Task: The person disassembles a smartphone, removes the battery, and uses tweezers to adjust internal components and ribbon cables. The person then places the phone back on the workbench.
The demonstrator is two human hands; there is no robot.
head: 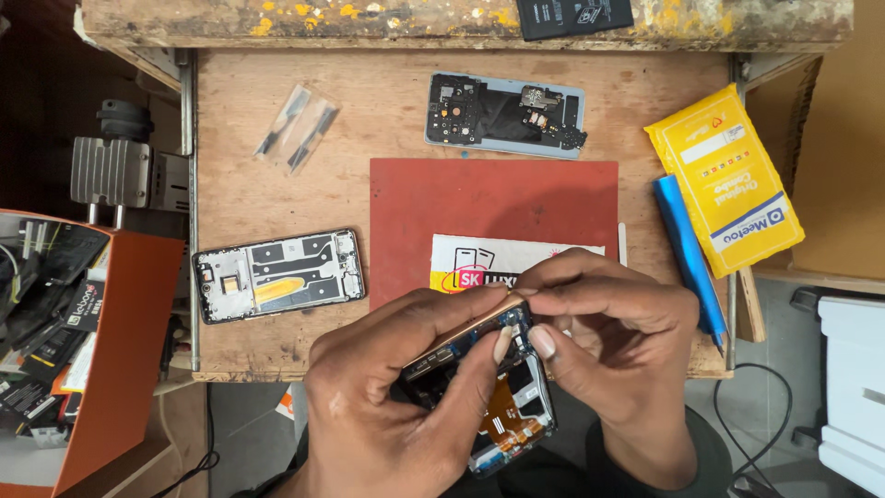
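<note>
Hands are both busy on an opened phone [479, 392] down at 6 o'clock, held just off the near edge of the bench [277, 101]. Left hand [387, 406] cradles it from underneath, fingers wrapped around the gold-coloured side, thumb pressed on the top end next to the exposed boards. Right hand [613, 337] comes in from 4 o'clock, thumb and forefinger pinched tight at the phone's upper corner; whatever sits between them is too small to make out. You can see the orange flex cable and blue boards inside the phone, tilted a bit toward the camera. Behind the hands, dead centre, there's a red mat [493, 207] with a white card [479, 263] lying on it, partly hidden by the knuckles. At 12 o'clock, past the mat, sits a grey back cover [505, 115], inside face up. At 9 o'clock a bare frame [277, 275] lies flat on the wood, well apart from the hands. A clear packet [300, 129] with dark strips is at 11. Over at 3 o'clock there's a yellow pouch [724, 180] with a blue pry tool [690, 258] just beside it, and an orange box [120, 369] of parts stands at the far 8 o'clock edge.
</note>
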